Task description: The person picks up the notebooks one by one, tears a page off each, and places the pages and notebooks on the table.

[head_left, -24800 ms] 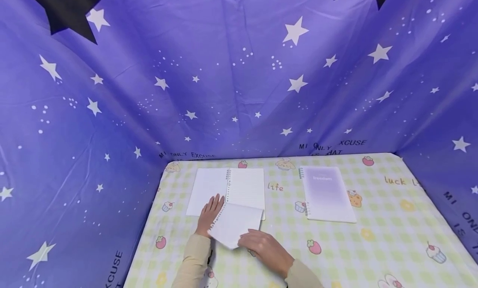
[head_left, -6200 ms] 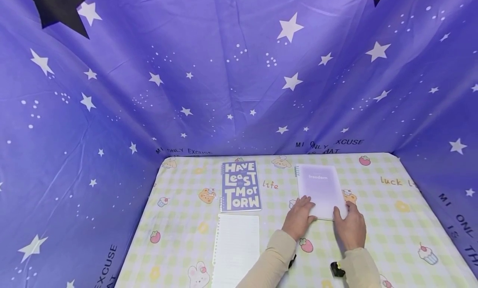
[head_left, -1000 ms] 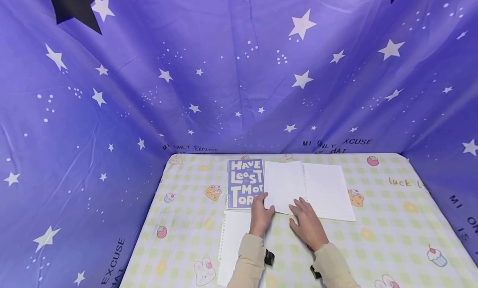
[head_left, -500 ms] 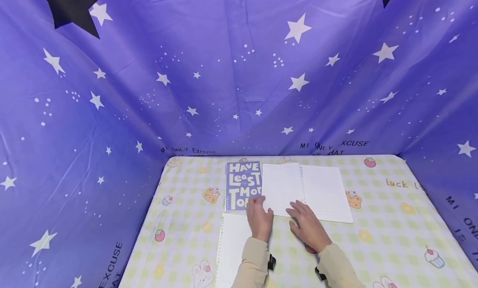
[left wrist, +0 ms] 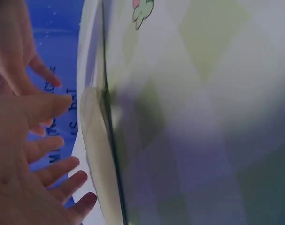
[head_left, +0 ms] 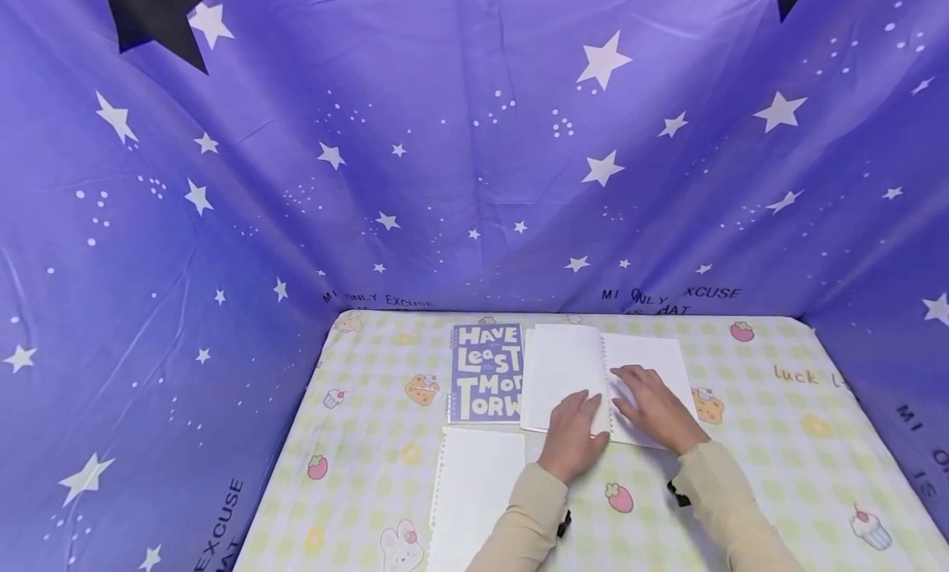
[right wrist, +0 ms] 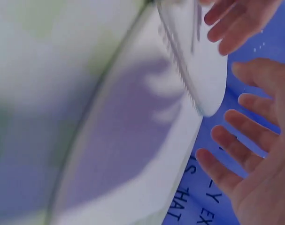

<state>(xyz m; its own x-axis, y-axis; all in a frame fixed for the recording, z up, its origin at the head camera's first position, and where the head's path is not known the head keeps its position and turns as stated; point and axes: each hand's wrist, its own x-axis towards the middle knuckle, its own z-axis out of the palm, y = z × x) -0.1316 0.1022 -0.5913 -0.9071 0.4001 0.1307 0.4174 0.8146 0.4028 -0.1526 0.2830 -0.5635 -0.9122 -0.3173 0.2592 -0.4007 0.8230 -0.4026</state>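
A spiral-bound notebook (head_left: 652,353) lies open on the table, with white pages on both sides of its coil. My left hand (head_left: 572,436) rests at the lower end of the left-hand page (head_left: 567,362), fingers loosely extended close to the coil. That page sits slightly askew over the leaf beneath it. Over the right-hand page, my right hand (head_left: 658,407) has its fingertips near the coil. In the right wrist view, the right hand's fingers (right wrist: 245,129) are spread, with nothing between them. The left wrist view shows the left hand's fingers (left wrist: 62,173) spread too.
A closed blue notebook (head_left: 485,374) with large white lettering adjoins the open one on the left. Below it lies a loose lined sheet (head_left: 478,489) with a perforated edge, partly behind the left sleeve. A checked tablecloth (head_left: 764,473) covers the table; a purple starry curtain (head_left: 474,143) surrounds it.
The purple notebook, closed earlier, is now open. Since half a second ago, the left hand has moved right from the page's outer edge, the right hand across the coil; the left-hand page has shifted.
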